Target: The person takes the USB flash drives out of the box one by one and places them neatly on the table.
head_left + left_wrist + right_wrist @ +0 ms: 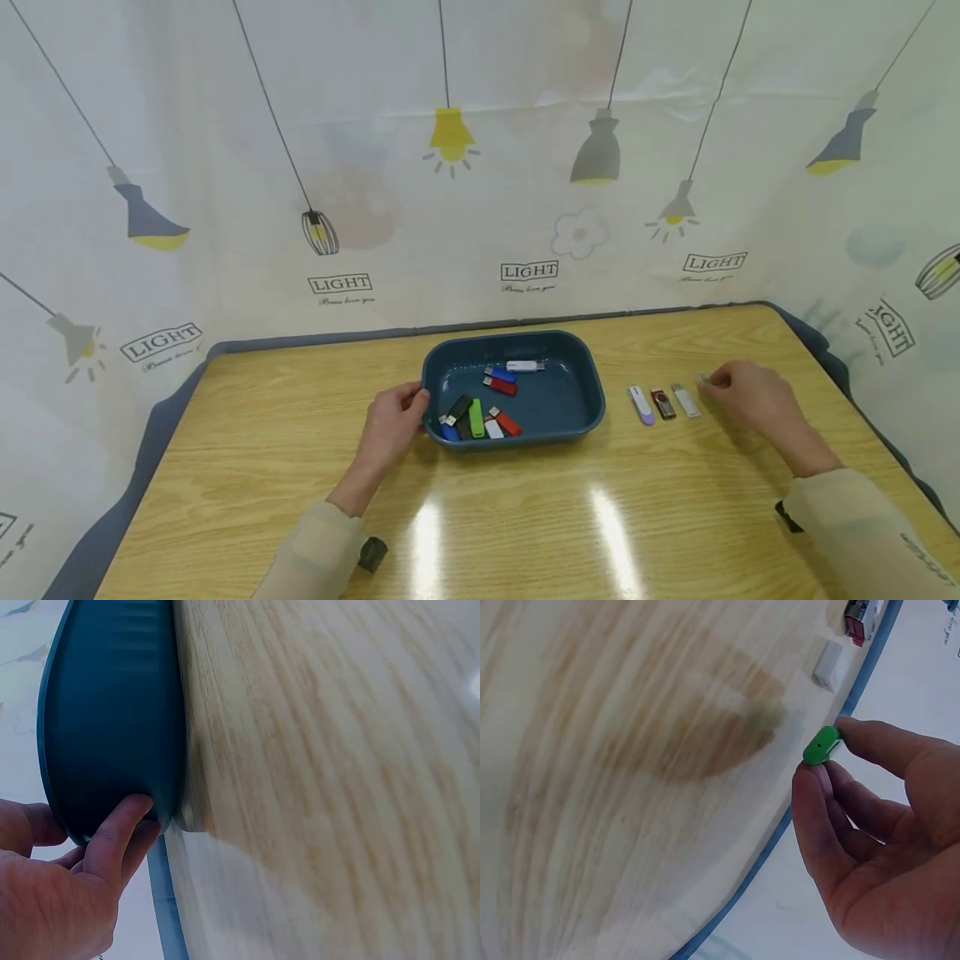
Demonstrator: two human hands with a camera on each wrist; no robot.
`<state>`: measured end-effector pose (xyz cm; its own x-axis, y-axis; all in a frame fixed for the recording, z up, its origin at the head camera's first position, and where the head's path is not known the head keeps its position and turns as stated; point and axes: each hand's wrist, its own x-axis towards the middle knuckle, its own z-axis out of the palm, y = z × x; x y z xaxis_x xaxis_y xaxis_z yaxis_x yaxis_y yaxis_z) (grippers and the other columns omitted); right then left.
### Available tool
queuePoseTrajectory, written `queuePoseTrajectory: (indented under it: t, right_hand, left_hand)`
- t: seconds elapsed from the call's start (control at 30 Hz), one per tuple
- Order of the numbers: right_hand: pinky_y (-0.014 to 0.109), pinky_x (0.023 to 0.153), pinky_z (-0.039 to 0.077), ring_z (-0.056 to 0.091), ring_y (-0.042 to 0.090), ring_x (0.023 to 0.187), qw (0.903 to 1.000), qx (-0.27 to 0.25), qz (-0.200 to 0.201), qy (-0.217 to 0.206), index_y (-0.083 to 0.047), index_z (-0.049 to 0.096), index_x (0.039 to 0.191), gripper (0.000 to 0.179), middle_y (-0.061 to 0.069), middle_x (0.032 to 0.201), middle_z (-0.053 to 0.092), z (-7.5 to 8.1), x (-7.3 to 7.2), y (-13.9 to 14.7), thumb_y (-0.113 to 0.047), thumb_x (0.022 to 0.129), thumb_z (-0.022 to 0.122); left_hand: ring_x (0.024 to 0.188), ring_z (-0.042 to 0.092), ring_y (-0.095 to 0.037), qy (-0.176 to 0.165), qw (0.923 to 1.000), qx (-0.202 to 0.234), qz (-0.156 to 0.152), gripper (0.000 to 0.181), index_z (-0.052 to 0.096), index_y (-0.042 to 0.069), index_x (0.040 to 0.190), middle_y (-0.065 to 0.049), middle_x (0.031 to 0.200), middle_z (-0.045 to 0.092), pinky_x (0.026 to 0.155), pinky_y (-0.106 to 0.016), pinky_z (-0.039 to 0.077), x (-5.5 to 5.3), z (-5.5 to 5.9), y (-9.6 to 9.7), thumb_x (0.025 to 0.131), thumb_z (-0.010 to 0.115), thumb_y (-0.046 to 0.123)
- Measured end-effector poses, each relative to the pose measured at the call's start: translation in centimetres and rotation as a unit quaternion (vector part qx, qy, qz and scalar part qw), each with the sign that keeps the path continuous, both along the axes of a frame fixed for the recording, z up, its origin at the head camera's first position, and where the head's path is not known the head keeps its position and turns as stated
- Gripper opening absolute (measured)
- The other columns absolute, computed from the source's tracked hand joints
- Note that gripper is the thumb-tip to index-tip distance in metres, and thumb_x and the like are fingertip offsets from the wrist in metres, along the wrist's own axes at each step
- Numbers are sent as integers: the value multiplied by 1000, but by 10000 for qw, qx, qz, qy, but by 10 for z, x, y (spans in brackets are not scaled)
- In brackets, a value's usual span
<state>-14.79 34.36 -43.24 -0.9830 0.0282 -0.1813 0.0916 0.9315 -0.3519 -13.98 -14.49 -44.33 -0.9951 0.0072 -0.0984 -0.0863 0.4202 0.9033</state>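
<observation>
My left hand (392,423) grips the left end of a dark blue plastic tray (588,392). In the left wrist view its fingers (112,832) press against the tray's outer wall, with the thumb at the rim. My right hand (753,396) pinches a green USB flash drive (823,745) between thumb and fingertips, over the right part of the table. Just left of that hand, a white USB drive (686,401), a red and silver one (663,404) and a white and purple one (641,406) lie in a row.
Several USB drives lie in the tray, among them a green one (477,418), a red one (506,422) and a white one (523,366). The wooden table (300,400) ends at a printed curtain (420,275) behind it.
</observation>
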Motion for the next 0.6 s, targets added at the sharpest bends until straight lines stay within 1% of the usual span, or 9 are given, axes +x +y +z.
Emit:
queuePoseTrajectory:
  t: [0.2,0.33,0.43,0.53,0.6]
  right_hand:
    - [43,64,52,63,27,76,9998,-50,92,-155,10,71,107,37,22,97,72,-5,-1,3,-26,99,66]
    - [37,59,47,59,23,70,9997,2,122,-223,9,71,107,37,18,90,71,-6,-1,2,-26,100,66]
    - [34,57,41,54,22,66,9996,-3,118,-260,8,71,102,34,12,78,66,-7,0,1,-26,101,64]
    - [32,56,36,49,21,64,9996,-26,82,-267,6,71,100,32,6,71,60,-8,1,0,-25,101,64]
    - [32,56,34,48,20,63,9997,-34,64,-247,4,70,94,29,3,68,56,-9,2,-1,-24,100,64]
  left_hand:
    - [89,74,-29,129,9999,-29,-38,35,64,-11,132,-26,115,72,70,-39,65,0,-3,-1,106,56,11]
    - [87,73,-28,136,9999,-25,-46,35,64,-11,132,-25,115,72,70,-39,65,0,-3,-2,105,56,11]
    - [88,73,-27,121,9999,-37,-33,35,64,-10,132,-25,116,72,70,-38,65,0,-3,-2,106,56,12]
    - [90,73,-27,93,9999,-46,-18,36,64,-10,133,-24,117,72,71,-38,65,0,-2,-1,106,56,13]
    - [91,73,-28,59,10000,-58,-7,37,63,-9,133,-24,118,72,72,-37,65,-1,-1,-1,106,56,14]
